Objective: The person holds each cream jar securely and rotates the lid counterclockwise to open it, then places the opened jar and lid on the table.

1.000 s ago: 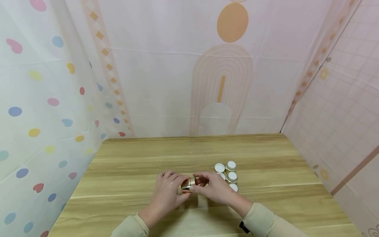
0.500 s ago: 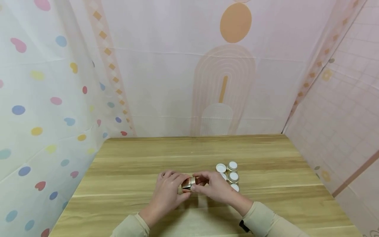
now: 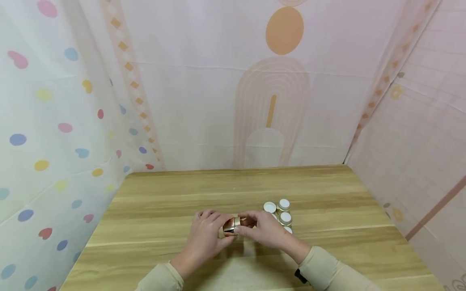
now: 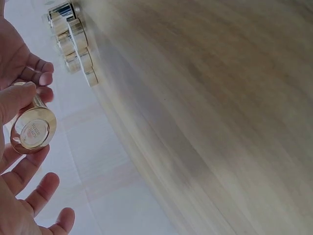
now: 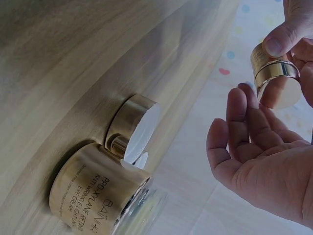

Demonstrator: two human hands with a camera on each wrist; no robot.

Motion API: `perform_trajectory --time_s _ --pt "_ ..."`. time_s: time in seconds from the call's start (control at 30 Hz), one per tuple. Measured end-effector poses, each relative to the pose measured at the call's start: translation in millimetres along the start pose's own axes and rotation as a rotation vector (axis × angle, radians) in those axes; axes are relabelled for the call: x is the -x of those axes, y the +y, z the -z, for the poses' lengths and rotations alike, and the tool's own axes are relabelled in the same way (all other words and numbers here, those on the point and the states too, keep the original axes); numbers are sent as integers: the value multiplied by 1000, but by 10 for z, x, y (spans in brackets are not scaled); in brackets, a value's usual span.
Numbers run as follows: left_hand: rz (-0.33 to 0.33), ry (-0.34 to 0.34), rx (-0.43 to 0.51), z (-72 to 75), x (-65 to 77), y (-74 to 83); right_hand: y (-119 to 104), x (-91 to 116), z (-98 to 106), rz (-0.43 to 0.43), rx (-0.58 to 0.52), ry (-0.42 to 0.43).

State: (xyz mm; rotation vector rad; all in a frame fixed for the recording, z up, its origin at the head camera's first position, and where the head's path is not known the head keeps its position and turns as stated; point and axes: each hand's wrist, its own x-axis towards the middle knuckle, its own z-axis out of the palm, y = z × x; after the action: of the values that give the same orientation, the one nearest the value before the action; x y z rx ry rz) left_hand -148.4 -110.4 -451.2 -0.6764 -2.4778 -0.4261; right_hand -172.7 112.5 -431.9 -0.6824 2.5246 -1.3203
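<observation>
A small gold cosmetic jar (image 3: 230, 227) with a shiny gold lid (image 3: 237, 222) lies on its side between both hands, just above the table. My left hand (image 3: 205, 236) grips the jar's body, its thumb and fingers round it. From the other side, the thumb and fingers of my right hand (image 3: 265, 230) pinch the lid end. In the left wrist view the jar's round base (image 4: 35, 132) faces the camera. The right wrist view shows the lid (image 5: 276, 73) sitting on the body, with a narrow seam between them.
Right of my hands stand several gold jars (image 3: 285, 218) with white tops, beside upturned gold lids (image 3: 270, 207) with white insides. In the right wrist view, one jar (image 5: 93, 191) bears printed "eye cream" lettering. A patterned curtain (image 3: 204, 101) hangs behind the wooden table (image 3: 174, 190).
The head view shifts slightly. Both hands keep their hold on the jar and lid in nearly the same place.
</observation>
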Motion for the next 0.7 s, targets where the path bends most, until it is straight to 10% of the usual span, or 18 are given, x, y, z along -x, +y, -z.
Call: perform_trajectory --time_s 0.7 --pt "-31 -5 -8 -22 -26 47 -22 15 105 2 77 -40"
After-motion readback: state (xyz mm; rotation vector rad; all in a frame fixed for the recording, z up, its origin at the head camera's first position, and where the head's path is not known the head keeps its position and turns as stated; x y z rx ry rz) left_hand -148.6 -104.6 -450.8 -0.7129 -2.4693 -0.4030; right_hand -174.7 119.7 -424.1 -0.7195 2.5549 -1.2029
